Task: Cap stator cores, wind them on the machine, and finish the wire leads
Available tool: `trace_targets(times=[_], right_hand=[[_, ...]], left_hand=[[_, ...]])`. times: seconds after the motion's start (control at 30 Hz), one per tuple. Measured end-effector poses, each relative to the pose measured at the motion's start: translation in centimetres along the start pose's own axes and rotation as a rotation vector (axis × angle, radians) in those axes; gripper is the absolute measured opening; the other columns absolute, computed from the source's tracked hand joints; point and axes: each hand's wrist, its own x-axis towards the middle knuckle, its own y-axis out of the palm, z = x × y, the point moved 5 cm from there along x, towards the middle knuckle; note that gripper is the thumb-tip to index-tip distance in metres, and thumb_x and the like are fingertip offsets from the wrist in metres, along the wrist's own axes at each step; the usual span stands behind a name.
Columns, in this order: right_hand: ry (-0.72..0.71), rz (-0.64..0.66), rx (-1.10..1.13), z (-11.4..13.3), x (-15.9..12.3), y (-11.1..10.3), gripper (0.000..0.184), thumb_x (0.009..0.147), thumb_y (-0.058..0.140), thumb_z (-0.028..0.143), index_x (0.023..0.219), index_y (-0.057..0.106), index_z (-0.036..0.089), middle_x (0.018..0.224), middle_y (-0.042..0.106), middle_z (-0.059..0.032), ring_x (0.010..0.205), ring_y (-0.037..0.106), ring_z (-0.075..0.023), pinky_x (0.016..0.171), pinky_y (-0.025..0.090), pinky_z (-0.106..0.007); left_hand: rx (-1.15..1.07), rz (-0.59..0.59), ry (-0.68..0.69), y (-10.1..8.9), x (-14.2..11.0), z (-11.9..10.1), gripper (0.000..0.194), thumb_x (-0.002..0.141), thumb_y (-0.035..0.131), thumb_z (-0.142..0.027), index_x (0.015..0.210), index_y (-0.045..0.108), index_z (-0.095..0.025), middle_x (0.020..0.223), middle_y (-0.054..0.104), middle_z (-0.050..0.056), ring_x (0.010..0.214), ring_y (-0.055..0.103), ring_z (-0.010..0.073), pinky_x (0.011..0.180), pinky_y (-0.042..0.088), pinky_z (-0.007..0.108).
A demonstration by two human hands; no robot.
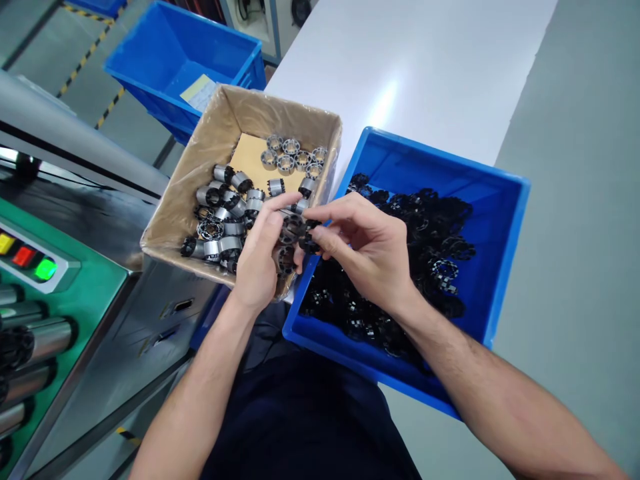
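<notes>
My left hand (263,257) is closed around a stack of small metal-and-black ring parts (289,241), held over the near corner of a cardboard box (173,213). Facing it, my right hand (367,243) pinches a black plastic ring (311,235) between thumb and fingertips, right against the stack. The box, lined with clear plastic, holds several silver cylindrical ring parts (227,213). Under my right hand, a blue bin (505,267) is filled with several black plastic rings (435,233).
A white table (415,73) carries the box and bin. Another blue crate (175,60) with a paper slip stands on the floor at upper left. A machine panel with yellow, red and green buttons (25,257) and metal rollers sits at left.
</notes>
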Motion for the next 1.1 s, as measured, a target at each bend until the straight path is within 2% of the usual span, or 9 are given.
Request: trace_targets(times=[0.07, 0.13, 0.2, 0.33, 0.53, 0.6, 0.8, 0.87, 1.1], right_hand=[[-0.037, -0.037, -0.042, 0.2, -0.1, 0.0, 0.016, 0.109, 0.092, 0.019, 0.123, 0.094, 0.027, 0.114, 0.088, 0.0001, 0.084, 0.081, -0.0112, 0.069, 0.066, -0.022], [-0.054, -0.055, -0.067, 0.3, -0.2, 0.0, 0.016, 0.109, 0.091, 0.017, 0.122, 0.094, 0.027, 0.112, 0.09, -0.0001, 0.089, 0.083, -0.0126, 0.07, 0.066, -0.022], [-0.055, -0.05, -0.097, 0.1, -0.4, 0.1, 0.013, 0.11, 0.09, 0.018, 0.119, 0.095, 0.026, 0.108, 0.09, -0.0005, 0.087, 0.083, -0.0137, 0.069, 0.068, -0.023], [-0.05, -0.04, -0.147, -0.4, -0.5, 0.1, 0.015, 0.11, 0.088, 0.017, 0.117, 0.098, 0.026, 0.107, 0.092, -0.0022, 0.093, 0.086, -0.0168, 0.074, 0.073, -0.027], [-0.22, -0.048, -0.135, 0.0, -0.5, 0.0, 0.023, 0.108, 0.091, 0.01, 0.116, 0.099, 0.03, 0.106, 0.091, -0.001, 0.094, 0.086, -0.0151, 0.08, 0.073, -0.027], [-0.237, -0.072, -0.129, -0.1, -0.7, 0.2, 0.025, 0.108, 0.089, 0.009, 0.116, 0.098, 0.031, 0.109, 0.09, -0.0011, 0.095, 0.085, -0.0146, 0.079, 0.073, -0.026], [-0.07, -0.099, -0.016, -1.3, -1.1, 1.0, 0.017, 0.106, 0.09, 0.015, 0.113, 0.094, 0.029, 0.107, 0.085, -0.0007, 0.093, 0.083, -0.0168, 0.079, 0.073, -0.031], [-0.066, -0.091, -0.001, -1.3, -1.0, 1.0, 0.018, 0.105, 0.09, 0.013, 0.113, 0.095, 0.029, 0.106, 0.085, -0.0003, 0.092, 0.081, -0.0162, 0.08, 0.072, -0.031], [-0.229, -0.091, -0.151, 0.3, -0.9, 0.7, 0.021, 0.107, 0.088, 0.015, 0.11, 0.096, 0.034, 0.106, 0.088, -0.0027, 0.095, 0.081, -0.0199, 0.081, 0.07, -0.037]], left_hand=[[0.04, 0.023, 0.025, 0.1, -0.2, 0.0, 0.059, 0.112, 0.074, -0.088, 0.123, 0.072, -0.03, 0.073, 0.06, -0.005, 0.052, 0.057, 0.015, 0.05, 0.048, 0.029], [0.046, 0.039, 0.042, 0.2, -0.5, 0.1, 0.061, 0.116, 0.065, -0.09, 0.117, 0.07, -0.03, 0.076, 0.06, -0.004, 0.054, 0.057, 0.0145, 0.051, 0.048, 0.028], [0.044, 0.039, 0.035, 0.2, -0.7, 0.2, 0.056, 0.121, 0.059, -0.085, 0.121, 0.07, -0.03, 0.083, 0.063, -0.003, 0.058, 0.059, 0.0148, 0.053, 0.049, 0.028], [0.05, 0.06, 0.023, 0.2, -0.9, 0.4, 0.052, 0.121, 0.062, -0.079, 0.13, 0.073, -0.029, 0.086, 0.06, -0.001, 0.061, 0.059, 0.0159, 0.053, 0.05, 0.03], [0.049, 0.095, 0.04, 0.2, -1.0, 0.4, 0.056, 0.123, 0.058, -0.081, 0.128, 0.074, -0.028, 0.076, 0.056, -0.002, 0.059, 0.058, 0.017, 0.054, 0.051, 0.031], [0.067, 0.109, 0.057, 0.3, -1.1, 0.4, 0.059, 0.123, 0.057, -0.083, 0.126, 0.074, -0.027, 0.075, 0.058, -0.002, 0.059, 0.06, 0.0175, 0.054, 0.051, 0.032], [0.049, 0.144, 0.076, 0.6, -0.9, 0.4, 0.062, 0.124, 0.054, -0.084, 0.127, 0.075, -0.026, 0.074, 0.062, -0.002, 0.059, 0.059, 0.0175, 0.055, 0.049, 0.033], [0.04, 0.152, 0.073, 0.7, -1.0, 0.3, 0.062, 0.123, 0.055, -0.084, 0.127, 0.076, -0.026, 0.076, 0.063, -0.002, 0.059, 0.059, 0.0166, 0.054, 0.049, 0.031], [0.081, 0.153, 0.048, 0.8, -1.4, -0.2, 0.058, 0.124, 0.055, -0.082, 0.131, 0.077, -0.029, 0.081, 0.066, 0.0, 0.062, 0.062, 0.0171, 0.057, 0.05, 0.031]])
